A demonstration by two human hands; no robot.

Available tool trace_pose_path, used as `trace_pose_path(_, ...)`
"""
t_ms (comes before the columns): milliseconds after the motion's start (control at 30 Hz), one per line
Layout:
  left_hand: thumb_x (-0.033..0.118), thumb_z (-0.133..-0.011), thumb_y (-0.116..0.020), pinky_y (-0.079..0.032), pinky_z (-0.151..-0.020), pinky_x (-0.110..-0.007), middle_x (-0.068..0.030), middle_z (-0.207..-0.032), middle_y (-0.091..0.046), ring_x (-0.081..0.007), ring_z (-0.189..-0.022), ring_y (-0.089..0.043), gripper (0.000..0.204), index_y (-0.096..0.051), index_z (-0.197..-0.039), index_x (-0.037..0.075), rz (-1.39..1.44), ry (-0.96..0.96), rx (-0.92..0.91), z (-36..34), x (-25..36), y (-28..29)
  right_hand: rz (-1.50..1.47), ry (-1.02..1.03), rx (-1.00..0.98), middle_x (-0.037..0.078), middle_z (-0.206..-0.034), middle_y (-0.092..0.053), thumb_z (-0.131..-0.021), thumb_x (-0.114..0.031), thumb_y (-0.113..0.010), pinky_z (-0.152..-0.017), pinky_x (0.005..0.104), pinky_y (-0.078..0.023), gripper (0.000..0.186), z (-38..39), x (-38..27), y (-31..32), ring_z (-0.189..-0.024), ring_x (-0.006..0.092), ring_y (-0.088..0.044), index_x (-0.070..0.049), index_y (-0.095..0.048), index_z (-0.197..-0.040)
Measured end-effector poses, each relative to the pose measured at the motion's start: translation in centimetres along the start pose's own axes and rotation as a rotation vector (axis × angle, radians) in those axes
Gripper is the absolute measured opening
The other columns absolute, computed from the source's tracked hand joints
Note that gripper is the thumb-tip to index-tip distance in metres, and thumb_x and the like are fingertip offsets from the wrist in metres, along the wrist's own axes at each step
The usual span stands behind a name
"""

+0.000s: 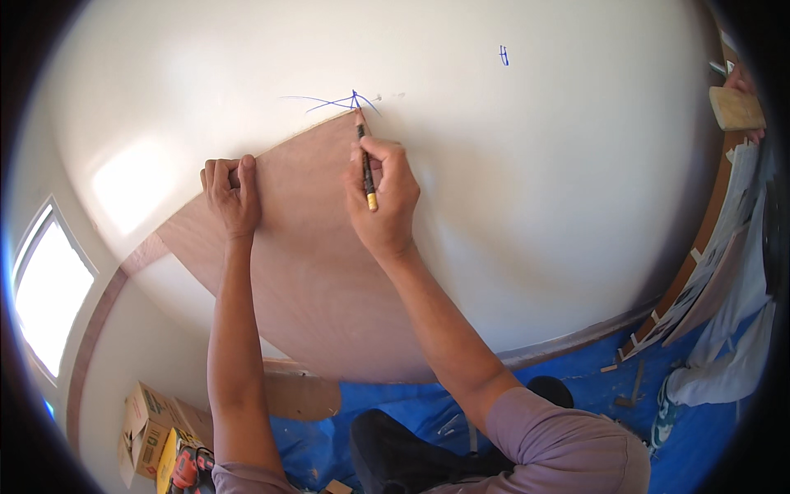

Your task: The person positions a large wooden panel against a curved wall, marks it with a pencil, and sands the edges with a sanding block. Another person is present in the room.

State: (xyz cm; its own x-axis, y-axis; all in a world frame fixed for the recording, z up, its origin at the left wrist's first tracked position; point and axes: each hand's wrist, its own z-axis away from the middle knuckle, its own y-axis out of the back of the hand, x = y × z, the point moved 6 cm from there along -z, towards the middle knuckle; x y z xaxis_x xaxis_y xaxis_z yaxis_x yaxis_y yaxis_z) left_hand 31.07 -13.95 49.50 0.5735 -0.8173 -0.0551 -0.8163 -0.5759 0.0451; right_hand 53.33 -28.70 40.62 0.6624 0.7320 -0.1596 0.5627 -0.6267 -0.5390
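Note:
A brown plywood sheet leans against the white wall, tilted, with its top corner at a set of blue pen lines. My left hand grips the upper edge of the sheet, fingers curled over it. In my right hand is a dark pencil with a yellow end, pinched between thumb and fingers. Its tip meets the sheet's top corner, just under the blue lines. A small blue mark is drawn higher on the wall to the right.
A blue tarp covers the floor, with wood scraps on it. Cardboard boxes and a red power tool sit at lower left, below a bright window. At far right another person's hand holds a light block beside a board.

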Motion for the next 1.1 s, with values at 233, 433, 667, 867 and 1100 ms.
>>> trace_pose_path(233,0.046,-0.105,-0.076,-0.045,-0.083,-0.040,-0.0032,-0.089,-0.057,-0.0241,-0.091,-0.052,0.045,-0.068,-0.084,0.008,0.013,0.009,0.006,-0.1,-0.2,0.0,-0.046,0.008,0.017,0.014,-0.102,-0.071,-0.097,0.004,-0.078,-0.075,0.0365,-0.061,0.029,0.1,0.4,0.1,-0.083,0.0252,-0.071,0.000,-0.062,-0.121)
trace_pose_path(433,0.048,-0.104,-0.077,-0.046,-0.084,-0.041,-0.0043,-0.091,-0.060,-0.0253,-0.092,-0.053,0.046,-0.068,-0.085,0.008,0.010,0.045,-0.006,0.0,-0.4,-0.1,-0.014,-0.020,-0.044,0.014,-0.102,-0.071,-0.097,0.004,-0.078,-0.074,0.0388,-0.061,0.026,0.0,0.6,0.0,-0.085,0.0270,-0.073,-0.001,-0.063,-0.118)
trace_pose_path(667,0.048,-0.103,-0.077,-0.047,-0.085,-0.042,-0.0055,-0.092,-0.061,-0.0266,-0.094,-0.055,0.046,-0.068,-0.085,0.007,-0.002,0.019,0.006,-0.1,-0.2,0.1,0.011,-0.027,-0.070,0.014,-0.102,-0.070,-0.098,0.004,-0.077,-0.075,0.0387,-0.060,0.024,-0.1,0.3,-0.1,-0.087,0.0250,-0.072,0.000,-0.063,-0.118)
trace_pose_path(867,0.049,-0.103,-0.077,-0.047,-0.084,-0.042,-0.0065,-0.091,-0.061,-0.0274,-0.092,-0.056,0.048,-0.069,-0.084,0.006,-0.009,-0.032,0.041,-0.3,0.0,0.2,-0.126,-0.031,0.064,0.015,-0.109,-0.069,-0.104,0.004,-0.069,-0.088,0.0370,-0.061,0.026,-0.4,0.2,1.1,-0.096,0.0204,-0.073,0.002,-0.056,-0.126)
trace_pose_path(1100,0.050,-0.103,-0.077,-0.047,-0.080,-0.042,-0.0072,-0.088,-0.061,-0.0279,-0.088,-0.055,0.047,-0.070,-0.085,0.007,0.000,-0.049,0.051,-0.3,-0.3,0.3,0.018,-0.259,-0.058,0.014,-0.113,-0.068,-0.108,0.002,-0.063,-0.095,0.0365,-0.060,0.023,5.7,1.0,11.5,-0.101,0.0203,-0.073,0.005,-0.058,-0.130)
